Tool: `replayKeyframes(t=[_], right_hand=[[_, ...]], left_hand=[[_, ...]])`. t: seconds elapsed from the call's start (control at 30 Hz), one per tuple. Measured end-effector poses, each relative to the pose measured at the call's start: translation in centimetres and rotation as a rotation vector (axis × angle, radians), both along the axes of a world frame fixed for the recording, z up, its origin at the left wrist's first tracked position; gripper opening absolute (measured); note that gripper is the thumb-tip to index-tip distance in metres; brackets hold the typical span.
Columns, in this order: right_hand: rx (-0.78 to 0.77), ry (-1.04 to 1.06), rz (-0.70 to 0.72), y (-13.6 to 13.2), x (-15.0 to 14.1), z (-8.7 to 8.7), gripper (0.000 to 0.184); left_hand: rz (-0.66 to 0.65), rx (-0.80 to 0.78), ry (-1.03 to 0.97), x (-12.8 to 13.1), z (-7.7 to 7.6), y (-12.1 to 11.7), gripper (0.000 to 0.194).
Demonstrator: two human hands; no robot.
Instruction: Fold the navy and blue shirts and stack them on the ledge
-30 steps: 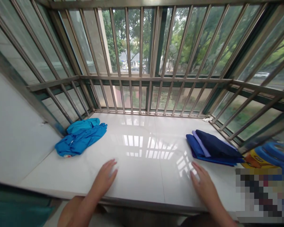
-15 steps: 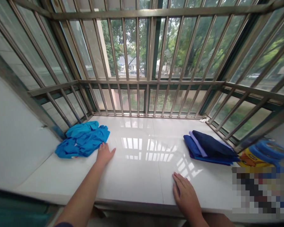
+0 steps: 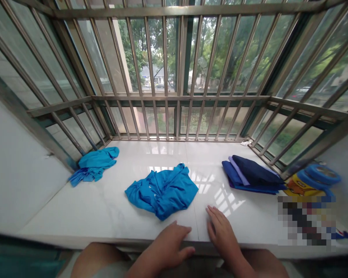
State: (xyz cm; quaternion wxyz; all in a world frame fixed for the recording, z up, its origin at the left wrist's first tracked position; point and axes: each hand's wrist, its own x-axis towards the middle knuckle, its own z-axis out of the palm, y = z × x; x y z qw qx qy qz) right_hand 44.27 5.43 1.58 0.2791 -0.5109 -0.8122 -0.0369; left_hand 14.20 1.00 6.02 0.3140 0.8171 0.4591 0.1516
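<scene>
A crumpled bright blue garment (image 3: 165, 193) lies in the middle of the white sill, with small white marks on it. Just in front of it is my left hand (image 3: 174, 243), thumb apart from the fingers, holding nothing. My right hand (image 3: 222, 231) rests on the sill near its front edge, fingers stretched out and nothing in them. Back left, against the window bars, sits a second crumpled blue cloth (image 3: 97, 164). To the right lies a folded stack of dark blue, blue and lilac cloth (image 3: 253, 175).
A yellow and blue container (image 3: 310, 181) stands at the right end of the sill (image 3: 81, 220). The area in front of it is pixelated. Metal window bars (image 3: 178, 98) enclose the back and both sides. A small white scrap (image 3: 246, 143) lies in the back right corner.
One blue garment has come away from the left pile and now lies mid-sill. My left hand has moved right and toward me, off the cloth. The right hand stays about where it was.
</scene>
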Motion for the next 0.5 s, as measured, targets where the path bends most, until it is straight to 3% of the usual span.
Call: replayKeyframes(t=[0.03, 0.1, 0.2, 0.27, 0.37, 0.5], right_hand=[[0.006, -0.008, 0.045, -0.4, -0.7, 0.4, 0.051], [0.005, -0.032, 0.14, -1.1, -2.7, 1.4, 0.058], [-0.043, -0.02, 0.224, -1.6, -6.6, 3.1, 0.061], [-0.082, 0.022, 0.248, -1.2, -9.3, 4.2, 0.055], [-0.135, 0.041, 0.238, 0.9, -12.5, 5.6, 0.055], [-0.299, -0.072, 0.129, 3.3, -14.1, 6.6, 0.064]], left_hand=[[0.033, 0.008, -0.048, -0.4, 1.0, -0.1, 0.06], [0.233, 0.088, -0.098, -2.2, 3.0, 1.1, 0.047], [0.711, 0.146, -0.006, -6.3, 4.8, 5.4, 0.055], [0.971, 0.012, 0.086, -8.9, 4.9, 8.4, 0.059], [1.052, -0.078, 0.108, -11.4, 4.0, 11.3, 0.052], [1.0, -0.029, -0.018, -12.0, 3.2, 11.5, 0.03]])
